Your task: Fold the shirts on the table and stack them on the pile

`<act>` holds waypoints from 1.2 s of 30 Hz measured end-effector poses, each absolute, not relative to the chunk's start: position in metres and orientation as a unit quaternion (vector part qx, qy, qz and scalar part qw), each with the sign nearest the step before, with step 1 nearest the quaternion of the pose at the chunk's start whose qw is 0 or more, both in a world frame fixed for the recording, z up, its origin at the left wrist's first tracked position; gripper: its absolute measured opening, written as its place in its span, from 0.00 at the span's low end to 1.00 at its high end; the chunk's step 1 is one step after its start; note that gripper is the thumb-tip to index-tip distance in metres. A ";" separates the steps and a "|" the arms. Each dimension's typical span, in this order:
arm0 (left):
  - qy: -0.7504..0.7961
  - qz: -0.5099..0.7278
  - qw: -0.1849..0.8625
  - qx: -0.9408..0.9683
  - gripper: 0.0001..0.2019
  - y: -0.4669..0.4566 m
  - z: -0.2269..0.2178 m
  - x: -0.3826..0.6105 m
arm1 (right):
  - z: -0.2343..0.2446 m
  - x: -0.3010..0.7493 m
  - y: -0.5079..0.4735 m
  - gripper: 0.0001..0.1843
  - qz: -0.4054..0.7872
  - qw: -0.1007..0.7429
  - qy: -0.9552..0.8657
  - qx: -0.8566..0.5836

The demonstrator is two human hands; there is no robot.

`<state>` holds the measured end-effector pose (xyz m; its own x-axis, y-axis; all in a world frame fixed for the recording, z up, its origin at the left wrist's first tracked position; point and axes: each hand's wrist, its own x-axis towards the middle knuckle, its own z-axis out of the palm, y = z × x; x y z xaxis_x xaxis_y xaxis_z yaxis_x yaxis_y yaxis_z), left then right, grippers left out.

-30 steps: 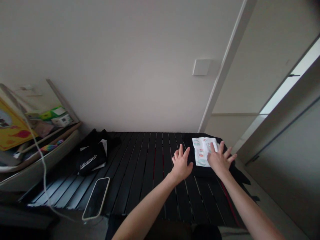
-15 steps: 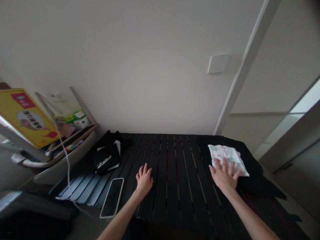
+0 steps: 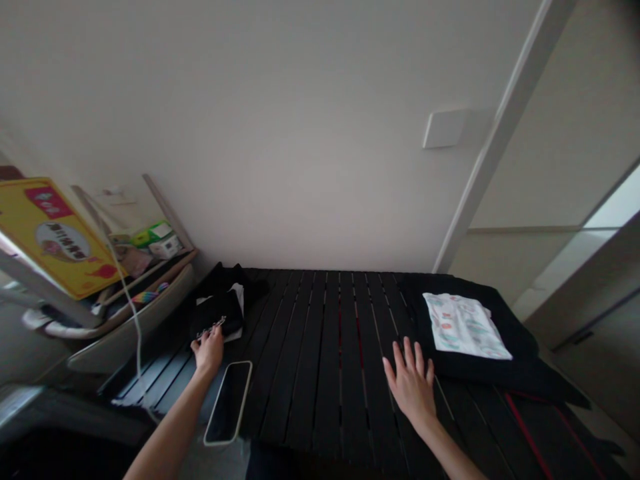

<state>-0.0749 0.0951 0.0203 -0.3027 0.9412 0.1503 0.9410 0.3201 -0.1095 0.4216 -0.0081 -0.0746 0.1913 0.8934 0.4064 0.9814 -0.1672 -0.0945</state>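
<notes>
On the black slatted tabletop, the left hand curls its grip onto a black fabric pouch at the left, hold unclear. The right hand lies fully open, near a white patterned sheet at the right.

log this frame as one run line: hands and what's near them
left hand: at edge of black folded garment | right hand: open on black slatted platform | nearest: white printed packet on black fabric
</notes>
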 end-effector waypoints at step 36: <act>-0.553 -0.063 -0.183 -0.811 0.12 0.011 0.015 0.166 | -0.066 0.426 -0.011 0.31 -0.112 0.213 -0.612 -0.754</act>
